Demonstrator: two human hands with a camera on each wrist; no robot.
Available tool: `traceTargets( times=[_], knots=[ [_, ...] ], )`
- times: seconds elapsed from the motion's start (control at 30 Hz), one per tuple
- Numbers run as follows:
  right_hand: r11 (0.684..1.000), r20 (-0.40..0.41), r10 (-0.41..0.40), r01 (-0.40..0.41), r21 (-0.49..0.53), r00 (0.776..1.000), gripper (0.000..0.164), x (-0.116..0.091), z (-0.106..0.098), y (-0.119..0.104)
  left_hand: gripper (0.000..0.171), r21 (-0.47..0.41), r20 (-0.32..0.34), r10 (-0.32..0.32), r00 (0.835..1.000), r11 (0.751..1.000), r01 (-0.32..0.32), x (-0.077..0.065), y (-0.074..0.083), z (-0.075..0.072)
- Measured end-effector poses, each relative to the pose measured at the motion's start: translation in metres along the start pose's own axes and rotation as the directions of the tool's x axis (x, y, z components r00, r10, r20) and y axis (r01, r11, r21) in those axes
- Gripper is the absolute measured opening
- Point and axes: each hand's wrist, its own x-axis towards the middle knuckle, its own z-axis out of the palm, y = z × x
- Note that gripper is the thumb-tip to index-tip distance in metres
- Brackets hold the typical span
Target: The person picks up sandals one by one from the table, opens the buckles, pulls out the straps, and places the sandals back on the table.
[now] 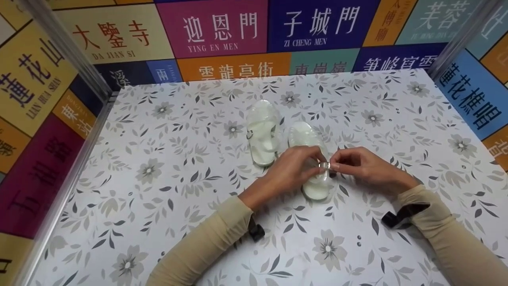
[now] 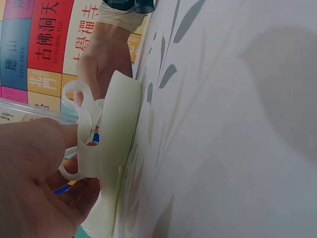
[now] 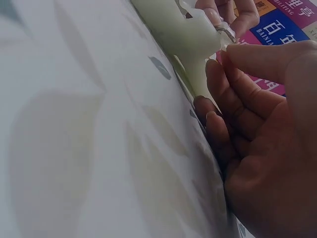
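Observation:
Two pale whitish-green jelly sandals lie on the table, toes pointing away from me. The right-hand sandal [image 1: 316, 192] is between my hands, its middle partly covered by the left one. At its right side, my left hand [image 1: 293, 167] pinches the strap by a small metal buckle [image 3: 225, 32]. My right hand [image 1: 367, 169] pinches the strap end at that buckle between thumb and forefinger. Curved strap loops [image 2: 81, 94] stand up from the sole in the left wrist view. The other sandal [image 1: 262, 137] lies farther left, untouched, with a buckle on its left side.
A white tabletop [image 1: 190, 238] with a grey leaf and flower print lies under everything. Colourful panels [image 1: 222, 28] with Chinese lettering stand along the back and both sides. Dark wrist straps [image 1: 405, 216] sit over both beige sleeves.

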Motion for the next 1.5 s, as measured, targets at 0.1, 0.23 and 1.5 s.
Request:
traceTargets(
  times=[0.1, 0.23, 1.5],
  knots=[
    [0.999, 0.010, 0.004, -0.004, 0.036, 1.000, 0.021, 0.0003, 0.0019, -0.0013, 0.016, -0.003, 0.000, 0.002, 1.000, 1.000, -0.002, 0.0002, 0.0002, -0.0009],
    [0.999, 0.013, 0.007, -0.008, 0.053, 1.000, 0.022, 0.0003, 0.0035, -0.0022, 0.016, -0.004, 0.003, 0.001, 1.000, 1.000, -0.001, -0.0003, 0.0004, -0.0013],
    [0.996, -0.046, 0.050, -0.046, 0.076, 0.998, 0.025, -0.0016, 0.0059, -0.0007, 0.014, 0.008, 0.003, -0.005, 1.000, 1.000, 0.005, -0.0010, 0.0028, -0.0010]
  ],
)
